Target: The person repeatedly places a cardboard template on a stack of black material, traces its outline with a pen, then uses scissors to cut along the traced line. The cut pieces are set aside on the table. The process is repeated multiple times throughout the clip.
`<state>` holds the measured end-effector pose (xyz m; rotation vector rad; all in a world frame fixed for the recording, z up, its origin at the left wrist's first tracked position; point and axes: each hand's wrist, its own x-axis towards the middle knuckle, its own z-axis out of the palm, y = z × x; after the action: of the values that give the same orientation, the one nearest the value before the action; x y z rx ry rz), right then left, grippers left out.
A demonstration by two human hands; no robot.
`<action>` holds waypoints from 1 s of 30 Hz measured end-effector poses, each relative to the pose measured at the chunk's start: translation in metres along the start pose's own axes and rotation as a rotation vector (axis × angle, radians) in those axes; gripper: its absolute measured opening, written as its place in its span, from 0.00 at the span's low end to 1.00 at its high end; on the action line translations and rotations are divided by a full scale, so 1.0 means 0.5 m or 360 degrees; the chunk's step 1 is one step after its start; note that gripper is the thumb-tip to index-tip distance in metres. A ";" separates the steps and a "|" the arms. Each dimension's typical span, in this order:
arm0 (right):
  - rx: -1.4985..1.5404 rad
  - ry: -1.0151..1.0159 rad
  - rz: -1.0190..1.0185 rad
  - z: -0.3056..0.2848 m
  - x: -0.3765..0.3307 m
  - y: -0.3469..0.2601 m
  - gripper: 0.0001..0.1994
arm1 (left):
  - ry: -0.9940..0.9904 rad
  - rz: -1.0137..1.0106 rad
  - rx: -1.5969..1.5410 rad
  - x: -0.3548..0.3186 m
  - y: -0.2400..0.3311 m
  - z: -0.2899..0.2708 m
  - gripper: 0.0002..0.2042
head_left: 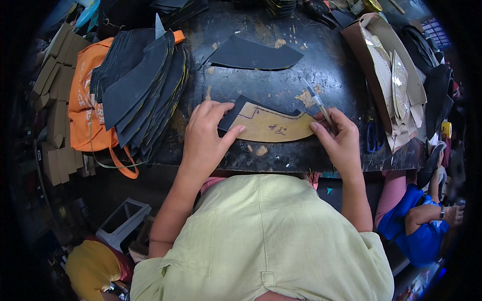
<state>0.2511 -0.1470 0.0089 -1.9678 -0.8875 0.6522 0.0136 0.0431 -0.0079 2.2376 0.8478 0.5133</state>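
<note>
The flat tan card template with dark handwritten marks lay directly between the two hands, its long axis running crosswise from the left grip to the right, broad squared end by the left hand and narrow curved tip by the right hand. Neither hand was clearly nearer, since each had a thumb at one end. The left hand's thumb and forefinger stood apart, thumb resting on the card and forefinger on the black flat curved sheet beneath it, which showed past the card's left end and upper edge. The right hand's fingers were closed around a slim clear pen with a blue band, its thin end aimed away from the body, beyond the card and apart from it; that pen angle relative to the card's edge seemed the relation that counted most. A separate black curved piece lay beyond both hands, while scissors with dark blue handles sat just right of the right hand.
</note>
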 end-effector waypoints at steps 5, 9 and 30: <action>-0.0130 -0.0005 0.0028 0.023 0.005 0.003 0.10 | 0.0107 -0.0050 -0.0098 -0.006 -0.011 0.013 0.19; -0.0177 0.0034 0.0062 0.030 0.005 0.009 0.10 | 0.0164 -0.0054 -0.0131 -0.009 -0.019 0.023 0.17; -0.0345 0.0211 -0.0133 0.046 0.002 0.021 0.11 | 0.0202 -0.0003 -0.0146 -0.015 -0.031 0.026 0.16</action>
<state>0.2390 -0.1390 -0.0118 -2.1254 -0.9857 0.3859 0.0090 0.0406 -0.0286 2.1381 0.8722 0.6853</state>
